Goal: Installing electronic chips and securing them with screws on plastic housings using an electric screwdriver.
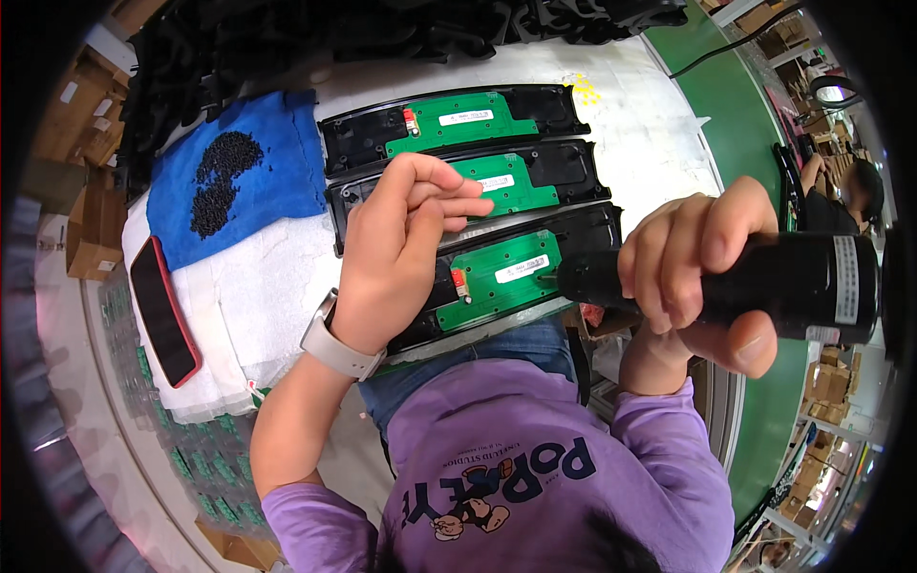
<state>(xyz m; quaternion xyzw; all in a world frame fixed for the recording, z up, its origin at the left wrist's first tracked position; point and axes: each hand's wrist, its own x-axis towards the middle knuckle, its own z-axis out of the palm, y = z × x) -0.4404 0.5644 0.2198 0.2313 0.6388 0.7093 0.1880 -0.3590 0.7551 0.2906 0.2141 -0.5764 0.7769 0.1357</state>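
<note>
My right hand (693,263) grips a black electric screwdriver (793,282), held nearly level. Its tip points left and meets the right end of the green circuit board (501,277) in the nearest black plastic housing (587,229). My left hand (406,234) hovers over the left part of the middle housing (578,172), thumb and fingers closed together. Whatever lies in that pinch is hidden or too small to make out. The middle circuit board (521,194) is partly covered by those fingers. Behind it, a third housing (559,110) holds another green board (430,134).
A blue cloth (287,158) at the left carries piles of small black screws (227,158). Near it lies a red-edged phone (164,310). Small yellow pieces (583,89) are scattered at the back right. Black plastic parts (411,33) are heaped along the far edge.
</note>
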